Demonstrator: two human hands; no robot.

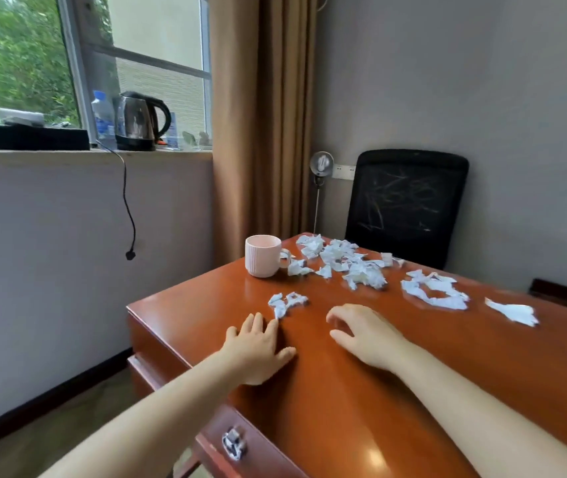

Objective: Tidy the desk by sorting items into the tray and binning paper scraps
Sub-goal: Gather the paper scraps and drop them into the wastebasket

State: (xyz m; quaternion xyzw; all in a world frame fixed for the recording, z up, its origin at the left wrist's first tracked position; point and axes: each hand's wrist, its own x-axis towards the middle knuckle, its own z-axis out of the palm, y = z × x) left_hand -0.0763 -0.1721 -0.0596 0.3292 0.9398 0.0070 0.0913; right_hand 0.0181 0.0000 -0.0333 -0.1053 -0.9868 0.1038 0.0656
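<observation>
On the desk (395,381), paper scraps are lying loose in four patches, and none is looking binned as far as this view is showing. A small cluster (287,302) is sitting at 12 o'clock from the left grip (261,350). That grip's straight fingers are lying flat on the wood, the fingertips touching the nearest scrap or stopping just short of it, and it is holding nothing. The right grip (361,334) is sitting just beside it at 3 o'clock, with its fingers curving loosely toward the wood and gripping nothing I can see.

The big heap (344,262) is spreading over the far corner, at 12 o'clock from the right grip. A pink mug (263,256) is standing upright at the heap's 9 o'clock, its handle close against a scrap. A ring-shaped patch (433,293) is lying at 2 o'clock from the right grip, and a lone scrap (513,312) is lying farther out toward 3 o'clock.

A black tray (33,136) is sitting on the windowsill (68,154), well apart from the desk at about 10 o'clock; whether it is the tray meant, I cannot tell. No bin is showing. By my judgement the task is only beginning: the mug is waiting to be sorted, every scrap is waiting to be gathered, and the small cluster is looking like the first to go.
</observation>
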